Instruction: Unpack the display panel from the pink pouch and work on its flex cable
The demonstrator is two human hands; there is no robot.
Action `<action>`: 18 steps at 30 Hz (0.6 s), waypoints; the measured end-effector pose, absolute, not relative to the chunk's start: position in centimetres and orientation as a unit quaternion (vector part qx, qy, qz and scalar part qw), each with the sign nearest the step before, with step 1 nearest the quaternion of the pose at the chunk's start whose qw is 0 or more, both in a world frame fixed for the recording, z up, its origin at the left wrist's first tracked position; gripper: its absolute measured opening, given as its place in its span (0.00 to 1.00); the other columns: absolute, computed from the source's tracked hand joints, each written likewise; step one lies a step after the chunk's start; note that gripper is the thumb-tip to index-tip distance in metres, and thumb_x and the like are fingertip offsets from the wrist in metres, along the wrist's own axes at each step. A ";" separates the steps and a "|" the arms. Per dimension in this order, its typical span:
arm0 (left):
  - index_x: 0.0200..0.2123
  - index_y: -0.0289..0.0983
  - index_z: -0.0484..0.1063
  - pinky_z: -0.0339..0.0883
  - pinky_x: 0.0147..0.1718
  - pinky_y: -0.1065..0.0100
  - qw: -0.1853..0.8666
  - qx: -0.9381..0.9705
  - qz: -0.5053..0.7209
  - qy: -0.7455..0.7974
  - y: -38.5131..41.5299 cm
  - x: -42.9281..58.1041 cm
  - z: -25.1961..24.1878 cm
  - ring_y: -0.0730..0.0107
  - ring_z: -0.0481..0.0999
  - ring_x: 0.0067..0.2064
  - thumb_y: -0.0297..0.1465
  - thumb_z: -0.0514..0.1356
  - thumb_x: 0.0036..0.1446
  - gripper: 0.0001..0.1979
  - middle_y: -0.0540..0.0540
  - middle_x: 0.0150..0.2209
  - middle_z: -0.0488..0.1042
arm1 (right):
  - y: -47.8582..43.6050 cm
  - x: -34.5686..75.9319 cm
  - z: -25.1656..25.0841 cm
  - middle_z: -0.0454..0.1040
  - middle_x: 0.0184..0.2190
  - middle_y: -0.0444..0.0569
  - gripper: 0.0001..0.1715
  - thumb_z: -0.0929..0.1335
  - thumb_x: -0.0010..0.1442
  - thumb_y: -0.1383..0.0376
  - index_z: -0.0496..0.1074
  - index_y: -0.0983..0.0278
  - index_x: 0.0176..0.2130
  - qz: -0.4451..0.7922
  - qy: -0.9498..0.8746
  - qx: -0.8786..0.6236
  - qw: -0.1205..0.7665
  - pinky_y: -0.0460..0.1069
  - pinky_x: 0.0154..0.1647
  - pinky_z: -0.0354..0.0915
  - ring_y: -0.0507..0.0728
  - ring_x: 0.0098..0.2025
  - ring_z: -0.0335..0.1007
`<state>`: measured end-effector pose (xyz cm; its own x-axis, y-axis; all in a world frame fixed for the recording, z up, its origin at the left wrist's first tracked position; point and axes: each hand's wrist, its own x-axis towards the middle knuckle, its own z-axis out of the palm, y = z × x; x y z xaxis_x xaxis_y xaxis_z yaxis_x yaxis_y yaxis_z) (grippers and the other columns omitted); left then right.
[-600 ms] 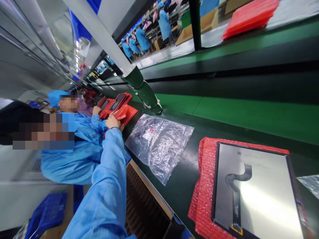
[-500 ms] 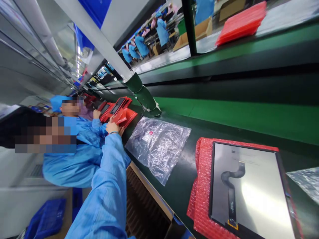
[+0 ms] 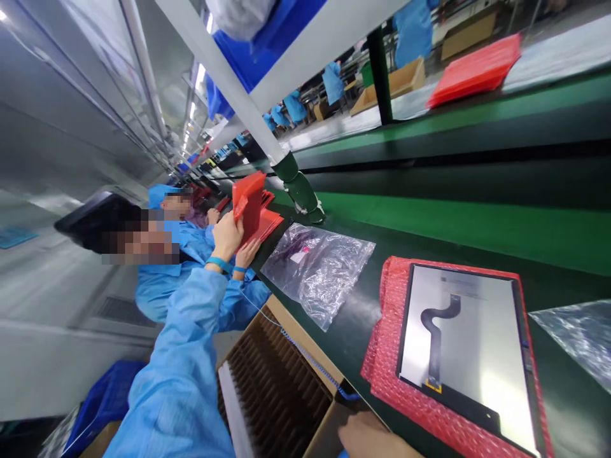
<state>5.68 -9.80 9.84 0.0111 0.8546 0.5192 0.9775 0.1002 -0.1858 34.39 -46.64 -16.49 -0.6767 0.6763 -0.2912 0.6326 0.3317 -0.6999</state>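
Note:
My left hand [image 3: 227, 234], a blue band at its wrist, reaches far left, its fingers closed on the edge of a raised red bubble-wrap bag [image 3: 249, 194]. Just below it, a co-worker's hand [image 3: 247, 253] rests by the red bags on the bench. Only the back of my right hand [image 3: 375, 439] shows at the bottom edge, beside a carton; its fingers are hidden. Closer to me, a display panel [image 3: 470, 343] lies with its silver back up and a curved flex cable [image 3: 434, 337] on it. Under the panel are red bubble-wrap bags [image 3: 382, 346].
A clear plastic bag [image 3: 319, 267] lies mid-bench, another clear bag [image 3: 580, 334] at right. Below the bench edge stands a divided carton [image 3: 329, 375]. A green-wrapped post [image 3: 300, 191] rises from the bench. Red sheets [image 3: 477, 70] are stacked on the far ledge. Co-workers sit at left.
My left hand has lifted a red bag up off the stack. My right hand has come into view at the bottom. The view has shifted, showing more of the carton.

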 end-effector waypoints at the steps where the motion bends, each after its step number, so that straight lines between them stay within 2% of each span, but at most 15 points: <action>1: 0.50 0.37 0.76 0.67 0.43 0.64 0.265 -0.673 -0.135 -0.677 -11.6 6.5 10.5 0.55 0.81 0.47 0.40 0.51 0.76 0.17 0.37 0.49 0.81 | -46.8 34.5 -15.9 0.83 0.41 0.51 0.05 0.78 0.68 0.63 0.83 0.61 0.45 0.425 -0.822 -0.379 0.020 0.56 0.47 0.79 0.64 0.45 0.83; 2: 0.46 0.37 0.76 0.66 0.41 0.65 0.264 -0.683 -0.151 -0.664 -13.6 7.2 11.1 0.57 0.80 0.43 0.42 0.53 0.76 0.17 0.39 0.45 0.81 | -47.0 34.6 -15.0 0.83 0.40 0.50 0.04 0.77 0.67 0.68 0.83 0.61 0.44 0.437 -0.825 -0.356 0.032 0.55 0.46 0.79 0.64 0.44 0.84; 4: 0.37 0.38 0.73 0.63 0.37 0.66 0.254 -0.698 -0.181 -0.645 -18.0 8.8 11.9 0.63 0.75 0.35 0.44 0.55 0.73 0.17 0.45 0.34 0.77 | -47.1 35.0 -12.1 0.84 0.42 0.49 0.14 0.71 0.67 0.73 0.83 0.60 0.48 0.459 -0.821 -0.315 0.129 0.53 0.49 0.77 0.63 0.46 0.84; 5: 0.33 0.39 0.71 0.62 0.34 0.67 0.242 -0.705 -0.201 -0.636 -20.3 9.6 12.1 0.66 0.72 0.32 0.44 0.56 0.72 0.18 0.48 0.29 0.73 | -47.0 35.3 -10.3 0.83 0.44 0.48 0.17 0.69 0.68 0.73 0.81 0.59 0.52 0.460 -0.809 -0.298 0.211 0.53 0.52 0.76 0.62 0.48 0.83; 7: 0.26 0.40 0.65 0.58 0.29 0.68 0.197 -0.717 -0.270 -0.612 -25.0 11.4 12.4 0.70 0.64 0.27 0.45 0.60 0.68 0.20 0.53 0.24 0.65 | -46.5 36.2 -6.5 0.80 0.49 0.51 0.16 0.66 0.73 0.69 0.78 0.60 0.55 0.427 -0.771 -0.279 0.381 0.56 0.57 0.74 0.61 0.51 0.79; 9: 0.23 0.41 0.63 0.54 0.25 0.69 0.127 -0.727 -0.336 -0.586 -29.5 13.6 12.4 0.72 0.60 0.25 0.44 0.65 0.63 0.21 0.55 0.22 0.61 | -45.8 37.3 -3.2 0.76 0.59 0.54 0.19 0.65 0.75 0.65 0.74 0.60 0.62 0.387 -0.711 -0.297 0.507 0.60 0.67 0.69 0.63 0.62 0.72; 12: 0.23 0.40 0.64 0.54 0.24 0.69 0.058 -0.746 -0.375 -0.548 -35.3 18.0 12.0 0.74 0.59 0.24 0.41 0.66 0.62 0.20 0.56 0.21 0.62 | -45.2 39.3 -0.6 0.56 0.77 0.57 0.36 0.69 0.76 0.55 0.59 0.60 0.76 0.420 -0.638 -0.356 0.538 0.66 0.81 0.50 0.64 0.78 0.50; 14: 0.23 0.40 0.64 0.57 0.25 0.69 0.057 -0.770 -0.388 -0.503 -38.3 21.6 11.7 0.74 0.61 0.24 0.37 0.66 0.63 0.19 0.55 0.21 0.64 | -45.3 40.5 0.1 0.44 0.81 0.56 0.51 0.72 0.74 0.48 0.47 0.60 0.81 0.483 -0.596 -0.366 0.526 0.67 0.83 0.44 0.64 0.82 0.40; 16: 0.26 0.40 0.67 0.61 0.28 0.69 0.067 -0.797 -0.395 -0.452 -40.4 25.5 11.4 0.74 0.65 0.24 0.34 0.64 0.65 0.14 0.55 0.23 0.67 | -45.7 41.7 0.3 0.41 0.82 0.55 0.59 0.73 0.72 0.42 0.41 0.58 0.82 0.535 -0.556 -0.339 0.539 0.68 0.83 0.46 0.65 0.82 0.40; 18: 0.34 0.40 0.72 0.64 0.29 0.69 0.061 -0.825 -0.377 -0.417 -41.7 29.4 11.3 0.72 0.73 0.28 0.32 0.64 0.65 0.06 0.54 0.27 0.74 | -46.1 43.1 0.3 0.48 0.81 0.54 0.57 0.69 0.73 0.34 0.45 0.56 0.82 0.538 -0.533 -0.323 0.568 0.68 0.80 0.55 0.67 0.81 0.47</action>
